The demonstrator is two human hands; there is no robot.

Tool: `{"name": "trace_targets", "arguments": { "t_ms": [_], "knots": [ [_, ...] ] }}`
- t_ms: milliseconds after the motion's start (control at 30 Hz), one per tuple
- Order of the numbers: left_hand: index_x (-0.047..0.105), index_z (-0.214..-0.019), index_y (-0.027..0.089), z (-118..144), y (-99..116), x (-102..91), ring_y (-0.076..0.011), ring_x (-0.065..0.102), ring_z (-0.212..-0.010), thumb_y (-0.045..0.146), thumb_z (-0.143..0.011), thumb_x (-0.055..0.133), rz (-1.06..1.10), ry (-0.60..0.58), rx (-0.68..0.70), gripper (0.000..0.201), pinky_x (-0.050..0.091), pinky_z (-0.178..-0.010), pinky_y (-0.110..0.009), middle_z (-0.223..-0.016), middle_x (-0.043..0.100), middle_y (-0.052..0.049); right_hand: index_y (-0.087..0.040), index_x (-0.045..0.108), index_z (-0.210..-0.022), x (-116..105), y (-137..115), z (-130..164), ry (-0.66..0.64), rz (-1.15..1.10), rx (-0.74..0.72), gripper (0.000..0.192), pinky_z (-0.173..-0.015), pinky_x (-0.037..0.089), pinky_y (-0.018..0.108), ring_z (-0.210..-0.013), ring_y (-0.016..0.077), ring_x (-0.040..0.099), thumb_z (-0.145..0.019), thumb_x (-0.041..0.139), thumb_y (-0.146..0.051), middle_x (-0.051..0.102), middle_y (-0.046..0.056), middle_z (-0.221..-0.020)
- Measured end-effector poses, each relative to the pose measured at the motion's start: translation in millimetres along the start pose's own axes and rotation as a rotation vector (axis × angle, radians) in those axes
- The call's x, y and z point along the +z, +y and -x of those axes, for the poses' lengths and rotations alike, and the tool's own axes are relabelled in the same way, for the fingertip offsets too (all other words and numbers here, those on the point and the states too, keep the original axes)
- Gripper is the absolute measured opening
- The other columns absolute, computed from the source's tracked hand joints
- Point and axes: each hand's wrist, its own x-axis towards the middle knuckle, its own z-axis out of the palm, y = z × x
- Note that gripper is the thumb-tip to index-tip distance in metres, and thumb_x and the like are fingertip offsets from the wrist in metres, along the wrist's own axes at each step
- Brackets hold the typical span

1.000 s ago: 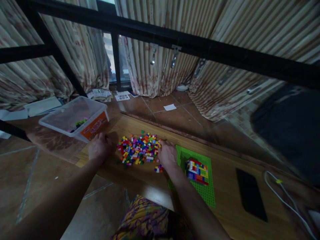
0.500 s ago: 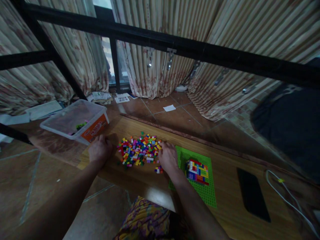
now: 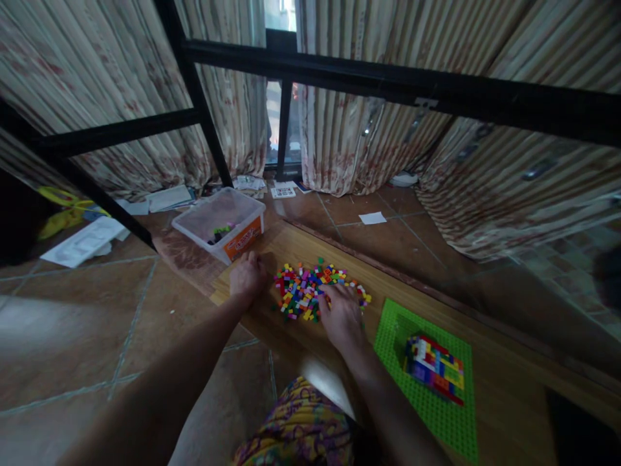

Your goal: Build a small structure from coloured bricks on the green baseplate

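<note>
Resting knuckles-down with fingers curled in beside the heap of small multicoloured plastic bricks point(image 3: 315, 292) on the low wooden desk point(image 3: 504, 388), the left hand point(image 3: 248, 277) fences it while the right hand point(image 3: 342, 315), fingers spread, sifts its near edge.

Home room, striped curtains point(image 3: 339, 136), tiled floor point(image 3: 87, 323), scattered papers point(image 3: 85, 239)

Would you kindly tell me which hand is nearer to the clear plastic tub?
Left. The left hand rests just beside the tub; the right hand lies on the brick pile, farther away.
</note>
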Motion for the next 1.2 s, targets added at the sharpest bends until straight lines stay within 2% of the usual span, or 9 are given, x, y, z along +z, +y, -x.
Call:
{"name": "trace_targets", "arguments": {
  "t_ms": [200,367,533,733,1067,1200],
  "knots": [
    [0.057,-0.103,0.016,0,1,-0.7,-0.0233,0.061,-0.095,0.022,-0.091,0.038,0.047,-0.003,-0.017,0.024,0.044,-0.074,-0.032,-0.106,0.061,-0.013,-0.020,0.067,-0.098,19,-54,-15,-0.085,-0.021,-0.125,0.020,-0.091,0.036,0.034,-0.098,0.0228,0.052,-0.093,0.051,-0.029,0.064,0.008,-0.097],
    [0.057,-0.103,0.017,0,-1,-0.4,-0.0226,0.061,-0.091,0.022,-0.090,0.039,0.058,-0.028,-0.025,0.023,0.043,-0.069,-0.032,-0.105,0.061,-0.012,-0.017,0.065,-0.103,34,-80,-26,-0.129,0.048,-0.094,0.019,-0.090,0.037,0.039,-0.109,0.0279,0.049,-0.089,0.054,-0.026,0.061,0.012,-0.111],
    [0.057,-0.103,0.017,0,-3,2.2,-0.0224,0.060,-0.093,0.020,-0.089,0.039,0.067,-0.009,-0.007,0.022,0.043,-0.072,-0.032,-0.104,0.060,-0.012,-0.014,0.064,-0.105,39,-84,-27,-0.129,0.104,-0.005,0.023,-0.091,0.036,0.042,-0.113,0.0303,0.048,-0.091,0.046,-0.019,0.061,0.016,-0.115],
    [0.057,-0.102,0.018,0,-3,2.5,-0.0225,0.060,-0.094,0.023,-0.091,0.038,0.061,-0.020,-0.013,0.022,0.044,-0.070,-0.031,-0.106,0.060,-0.012,-0.013,0.064,-0.105,38,-86,-25,-0.114,0.120,0.072,0.025,-0.092,0.034,0.042,-0.109,0.0302,0.051,-0.091,0.044,-0.018,0.063,0.018,-0.114],
    [0.058,-0.103,0.017,0,-1,-2.1,-0.0223,0.061,-0.095,0.023,-0.091,0.038,0.044,-0.023,-0.022,0.025,0.044,-0.070,-0.031,-0.107,0.061,-0.012,-0.012,0.065,-0.103,35,-78,-21,-0.080,0.144,0.094,0.025,-0.088,0.035,0.044,-0.104,0.0302,0.051,-0.091,0.045,-0.019,0.063,0.020,-0.109],
    [0.058,-0.102,0.017,0,-1,-2.7,-0.0240,0.062,-0.093,0.027,-0.091,0.036,0.018,-0.004,0.001,0.027,0.044,-0.069,-0.032,-0.106,0.062,-0.012,-0.014,0.066,-0.099,29,-77,-17,-0.086,0.120,0.034,0.024,-0.087,0.037,0.043,-0.101,0.0288,0.051,-0.093,0.044,-0.020,0.063,0.017,-0.107]
  ]
}}
